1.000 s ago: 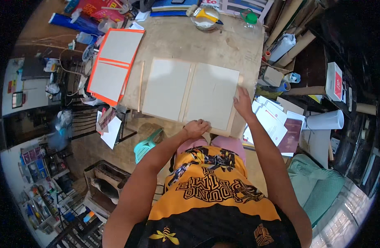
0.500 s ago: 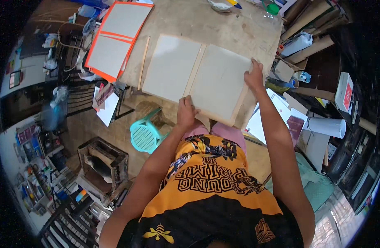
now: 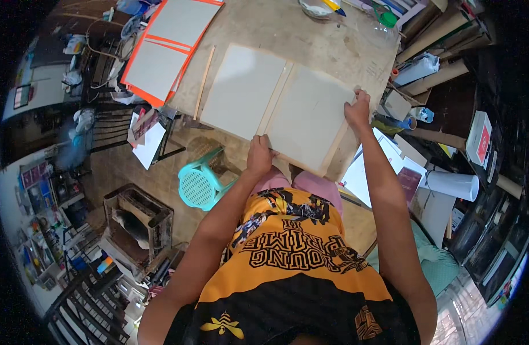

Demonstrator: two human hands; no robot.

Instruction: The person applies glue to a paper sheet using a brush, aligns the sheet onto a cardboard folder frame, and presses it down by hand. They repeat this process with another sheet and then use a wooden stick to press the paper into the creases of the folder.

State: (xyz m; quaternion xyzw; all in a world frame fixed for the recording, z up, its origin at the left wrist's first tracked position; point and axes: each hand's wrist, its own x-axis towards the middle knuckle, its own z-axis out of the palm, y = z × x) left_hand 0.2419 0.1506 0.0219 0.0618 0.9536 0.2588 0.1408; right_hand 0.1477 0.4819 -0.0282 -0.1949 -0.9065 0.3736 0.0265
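Two grey boards, the left board (image 3: 241,89) and the right board (image 3: 310,115), lie side by side on the table. A narrow spine strip (image 3: 274,103) runs between them, and tan edging shows around them, like an opened book cover. My left hand (image 3: 260,155) pinches the near edge at the foot of the strip, its fingertips partly hidden. At the right edge, near the far corner, my right hand (image 3: 357,109) is closed on the cover with its fingers curled over the rim.
A thin wooden strip (image 3: 204,83) lies left of the boards. Orange-edged covers with grey boards (image 3: 156,69) rest at the table's far left. A bowl (image 3: 317,9) stands at the back. Papers (image 3: 362,172) lie at right; a turquoise stool (image 3: 198,187) stands below left.
The view has shifted slightly. Both hands stay on the same edges of the cover, and the boards lie much as before.
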